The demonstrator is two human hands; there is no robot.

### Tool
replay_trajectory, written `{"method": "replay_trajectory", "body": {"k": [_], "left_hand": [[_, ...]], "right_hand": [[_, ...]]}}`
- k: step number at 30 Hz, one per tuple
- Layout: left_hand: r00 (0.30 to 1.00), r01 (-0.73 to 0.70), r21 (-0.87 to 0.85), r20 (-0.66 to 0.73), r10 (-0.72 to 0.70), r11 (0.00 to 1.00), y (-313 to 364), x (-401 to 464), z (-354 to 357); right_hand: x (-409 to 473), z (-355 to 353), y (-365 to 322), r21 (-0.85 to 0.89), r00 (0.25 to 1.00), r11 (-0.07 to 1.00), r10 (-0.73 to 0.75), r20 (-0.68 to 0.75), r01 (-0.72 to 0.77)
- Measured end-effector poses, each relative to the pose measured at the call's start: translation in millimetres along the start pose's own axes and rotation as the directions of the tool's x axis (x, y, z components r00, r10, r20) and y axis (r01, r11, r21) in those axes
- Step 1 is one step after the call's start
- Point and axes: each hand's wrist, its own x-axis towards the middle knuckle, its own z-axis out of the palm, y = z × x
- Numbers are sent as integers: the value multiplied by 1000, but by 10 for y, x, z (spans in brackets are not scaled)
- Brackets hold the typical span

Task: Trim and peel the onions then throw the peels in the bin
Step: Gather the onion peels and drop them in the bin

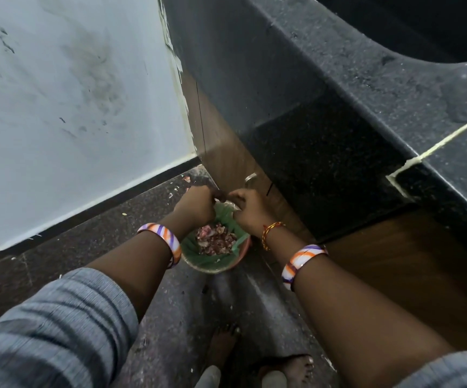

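1. Purplish-red peels (215,238) are being shown inside a green liner (191,245), at 12 o'clock from the bare feet.
2. Orange, purple and white stripes are being displayed on both bangles (161,242).
3. Grey stripes are being seen on the sleeve (58,326).

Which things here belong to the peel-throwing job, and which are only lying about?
Job: bin, green liner, onion peels, left hand, right hand.
Lying about: scraps on floor, cabinet handle, black counter.

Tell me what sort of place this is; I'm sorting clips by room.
Probably a home kitchen: a black speckled stone counter over brown wooden cabinets, and a small round bin with green liner holding reddish onion peels.
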Motion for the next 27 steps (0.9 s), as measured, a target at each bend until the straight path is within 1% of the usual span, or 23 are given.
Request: {"method": "replay_trajectory", "body": {"k": [1,2,4,6,8,10,12,14,15,19,20,23,26,27], "left_hand": [[1000,-6,5,9,6,1000,4,-3,2],[1000,-5,0,9,5,1000,8,-9,-1],[999,-11,-14,40,12,1000,46,-40,-35],[993,-23,-10,116,24,1000,136,-91,-111],[972,-22,39,235,12,999,282,-142,-223],[915,-43,142,404,-18,989,439,-167,-333],[820,-71,237,568,-79,969,587,-178,-445],[720,-89,288,680,-139,953,746,-188,-589],[687,-108,299,712,-146,948,856,-211,-688],[614,-238,283,785,-82,929,1404,-363,-1164],[600,-278,286,797,-67,917,1571,-406,-1289],[569,-410,277,822,6,869,2109,-527,-1628],[592,-531,253,793,141,809,2705,-666,-1849],[602,-570,241,773,201,785,2922,-701,-1872]], "right_hand": [[-16,12,-2,-19,999,1000,5,47,-4],[-25,20,3,-50,999,999,7,51,-5],[-55,2,4,-117,1000,993,8,12,-7],[-123,-64,-46,-170,1000,985,9,-12,-11],[-201,-151,-138,-252,1000,968,2,26,5],[-294,-254,-263,-364,991,931,33,127,15],[-407,-387,-399,-457,967,889,92,237,27],[-525,-560,-552,-519,935,853,142,324,51],[-601,-670,-643,-530,921,847,165,352,50],[-882,-1147,-1003,-446,858,894,260,444,-40],[-962,-1303,-1084,-435,857,899,264,442,-53],[-1244,-1816,-1309,-407,876,912,243,416,-60],[-1553,-2376,-1409,-387,931,920,199,307,-69],[-1680,-2569,-1400,-390,950,918,188,250,-79]]}}
